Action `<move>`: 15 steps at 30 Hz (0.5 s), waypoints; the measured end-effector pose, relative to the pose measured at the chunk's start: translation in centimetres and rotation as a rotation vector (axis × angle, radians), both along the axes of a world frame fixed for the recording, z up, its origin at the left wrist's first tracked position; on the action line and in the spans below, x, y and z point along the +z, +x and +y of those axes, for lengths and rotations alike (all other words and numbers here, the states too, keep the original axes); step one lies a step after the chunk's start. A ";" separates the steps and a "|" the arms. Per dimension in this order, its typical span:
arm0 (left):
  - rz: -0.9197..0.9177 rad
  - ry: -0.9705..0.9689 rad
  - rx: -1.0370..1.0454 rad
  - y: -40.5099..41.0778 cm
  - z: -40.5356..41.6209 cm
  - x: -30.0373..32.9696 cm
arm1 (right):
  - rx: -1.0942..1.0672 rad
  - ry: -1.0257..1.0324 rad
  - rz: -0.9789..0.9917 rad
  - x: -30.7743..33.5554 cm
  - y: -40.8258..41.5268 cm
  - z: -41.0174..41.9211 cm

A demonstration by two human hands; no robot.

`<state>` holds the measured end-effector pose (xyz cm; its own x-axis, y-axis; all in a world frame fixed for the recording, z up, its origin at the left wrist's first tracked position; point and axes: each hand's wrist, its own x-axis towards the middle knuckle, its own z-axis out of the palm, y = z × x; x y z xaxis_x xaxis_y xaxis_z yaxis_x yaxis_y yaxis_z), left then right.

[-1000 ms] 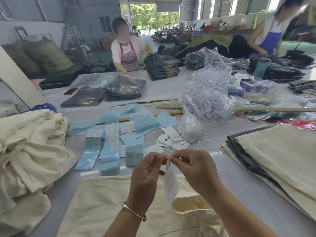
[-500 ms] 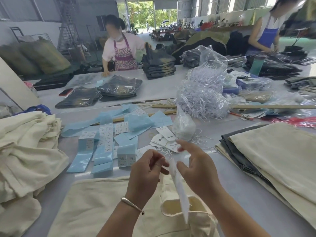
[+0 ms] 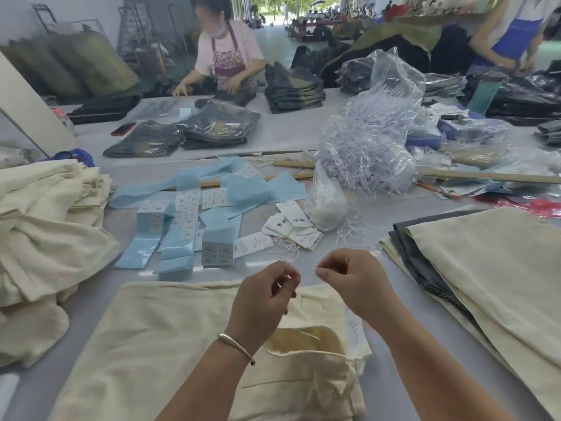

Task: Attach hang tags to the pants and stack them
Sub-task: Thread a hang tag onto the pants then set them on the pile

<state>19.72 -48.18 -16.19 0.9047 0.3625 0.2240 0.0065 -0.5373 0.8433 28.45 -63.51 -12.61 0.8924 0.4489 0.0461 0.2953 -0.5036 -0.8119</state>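
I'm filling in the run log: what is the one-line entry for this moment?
stage: tying tag string | left hand: pinching string | right hand: pinching string | hang tag: on cream pants | stack: right

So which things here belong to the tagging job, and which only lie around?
Job: left hand, right hand, cream pants, hang tag, loose tags, finished stack.
Lying about: blue label strips, bagged dark jeans, phone.

Silver bangle (image 3: 235, 344) on left wrist, bare forearms
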 end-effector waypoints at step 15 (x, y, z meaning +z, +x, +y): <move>0.425 -0.400 0.369 -3.3 1.1 -6.6 | 0.406 -0.362 -0.054 -8.2 -0.6 5.8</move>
